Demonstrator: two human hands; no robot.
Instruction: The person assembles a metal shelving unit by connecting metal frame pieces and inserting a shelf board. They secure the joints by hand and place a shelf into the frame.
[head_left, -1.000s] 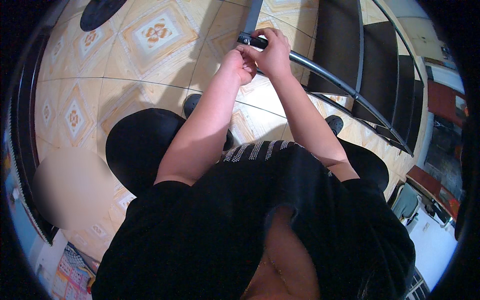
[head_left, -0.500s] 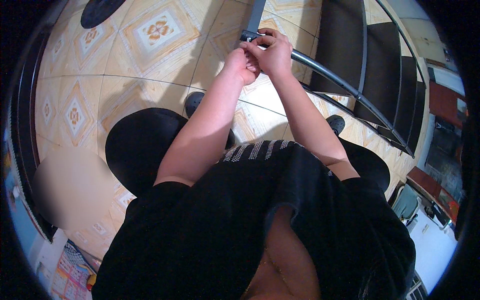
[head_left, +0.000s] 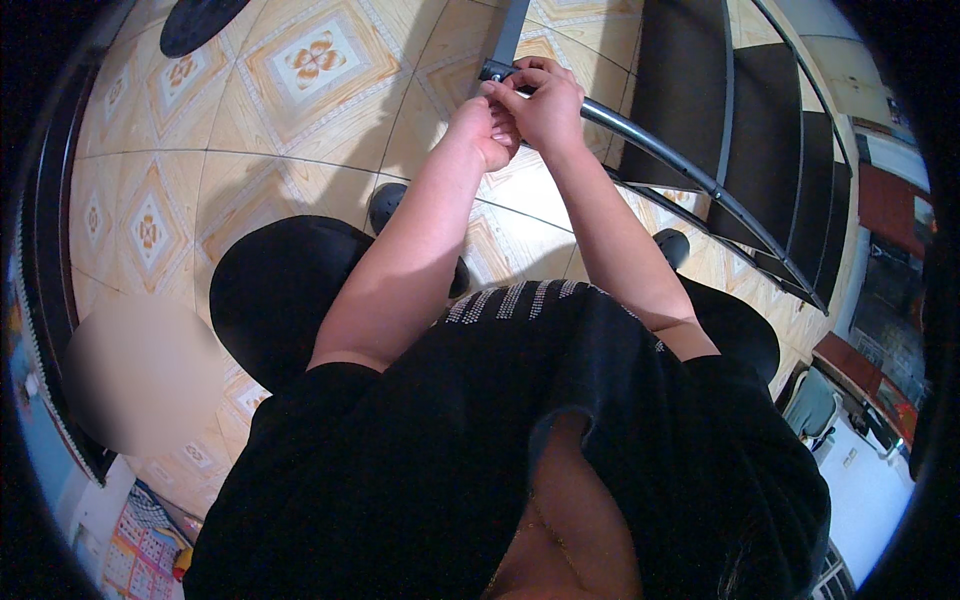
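Both my hands are together at a corner joint of a dark metal frame, ahead of me at the top of the view. A black bracket (head_left: pixel 494 70) with a small shiny screw head (head_left: pixel 496 78) sits where an upright grey bar (head_left: pixel 510 32) meets a round dark tube (head_left: pixel 660 148). Over the tube's end, my right hand (head_left: pixel 546 105) is closed, its thumb and finger pinched beside the screw. Just below, my left hand (head_left: pixel 490 132) is curled closed against the right one. What either hand's fingers hold is hidden.
Dark shelf panels (head_left: pixel 680 90) in the frame stand at the right. Patterned floor tiles (head_left: pixel 315 60) lie under everything, with a round black object (head_left: pixel 200 22) at the far left. My dark shoes (head_left: pixel 388 207) rest either side of my hands. A blurred pale patch covers the left.
The bracket and screw show slightly more clearly past my fingertips. Otherwise my hands and the frame keep nearly the same place.
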